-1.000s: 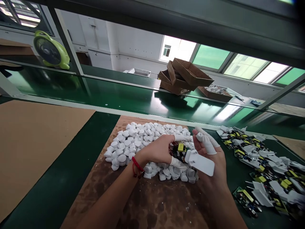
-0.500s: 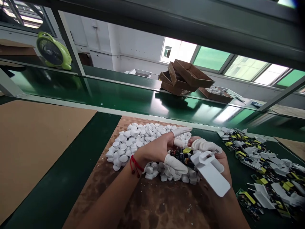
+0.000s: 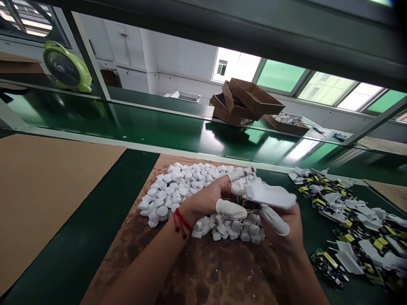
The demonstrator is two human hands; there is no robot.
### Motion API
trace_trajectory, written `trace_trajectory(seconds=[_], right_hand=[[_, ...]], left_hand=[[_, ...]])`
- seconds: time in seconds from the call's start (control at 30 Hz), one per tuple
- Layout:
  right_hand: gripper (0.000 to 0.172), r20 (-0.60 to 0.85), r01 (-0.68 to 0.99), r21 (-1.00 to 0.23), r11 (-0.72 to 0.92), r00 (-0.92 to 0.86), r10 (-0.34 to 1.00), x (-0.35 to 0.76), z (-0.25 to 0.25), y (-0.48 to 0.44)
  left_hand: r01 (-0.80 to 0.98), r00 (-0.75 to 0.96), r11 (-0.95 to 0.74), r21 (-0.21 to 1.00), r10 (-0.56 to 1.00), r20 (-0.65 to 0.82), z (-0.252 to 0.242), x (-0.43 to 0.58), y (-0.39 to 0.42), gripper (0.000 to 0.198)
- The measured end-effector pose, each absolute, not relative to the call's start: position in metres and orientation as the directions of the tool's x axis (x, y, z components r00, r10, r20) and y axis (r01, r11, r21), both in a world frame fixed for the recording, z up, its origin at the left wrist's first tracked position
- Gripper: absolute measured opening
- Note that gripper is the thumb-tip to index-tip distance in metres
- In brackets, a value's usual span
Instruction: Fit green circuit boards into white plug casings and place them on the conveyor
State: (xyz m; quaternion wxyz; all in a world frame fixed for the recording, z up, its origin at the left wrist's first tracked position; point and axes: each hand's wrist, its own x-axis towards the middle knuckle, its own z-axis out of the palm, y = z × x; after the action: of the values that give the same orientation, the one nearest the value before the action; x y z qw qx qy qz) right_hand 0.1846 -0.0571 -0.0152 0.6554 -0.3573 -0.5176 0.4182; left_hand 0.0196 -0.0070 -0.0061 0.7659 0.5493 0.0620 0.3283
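White plastic housing (image 3: 270, 195) lying flat atop dark circuit board (image 3: 251, 205), above cap pile.

Counts at the bench

One left hand (image 3: 208, 199), one right hand (image 3: 282, 222), one white cover (image 3: 270, 195), one green fan (image 3: 66, 67); white caps (image 3: 178, 186) and circuit boards (image 3: 346, 212) in heaps beyond counting.

Your left hand (image 3: 208, 199) wore white rubber finger cots (image 3: 230, 209) on the thumb and on two fingers, each one covering the tip. Your right hand (image 3: 286, 222) had the same white cover on its thumb. Around your left wrist was a thin red string bracelet (image 3: 182, 219) with small dark beads.
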Motion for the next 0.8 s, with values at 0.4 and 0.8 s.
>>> trace_trajectory(seconds=[0.4, 0.8], right_hand=[[0.02, 0.371, -0.227, -0.891, 0.392, 0.131, 0.919, 0.184, -0.024, -0.051], [0.021, 0.28, -0.326, -0.898, 0.294, 0.092, 0.956, 0.174, -0.015, -0.051]], left_hand=[[-0.395, 0.764, 0.178, 0.901, 0.608, 0.215, -0.015, 0.018, -0.003, 0.102], [-0.419, 0.751, 0.231, 0.878, 0.631, 0.192, -0.012, 0.023, -0.006, 0.087]])
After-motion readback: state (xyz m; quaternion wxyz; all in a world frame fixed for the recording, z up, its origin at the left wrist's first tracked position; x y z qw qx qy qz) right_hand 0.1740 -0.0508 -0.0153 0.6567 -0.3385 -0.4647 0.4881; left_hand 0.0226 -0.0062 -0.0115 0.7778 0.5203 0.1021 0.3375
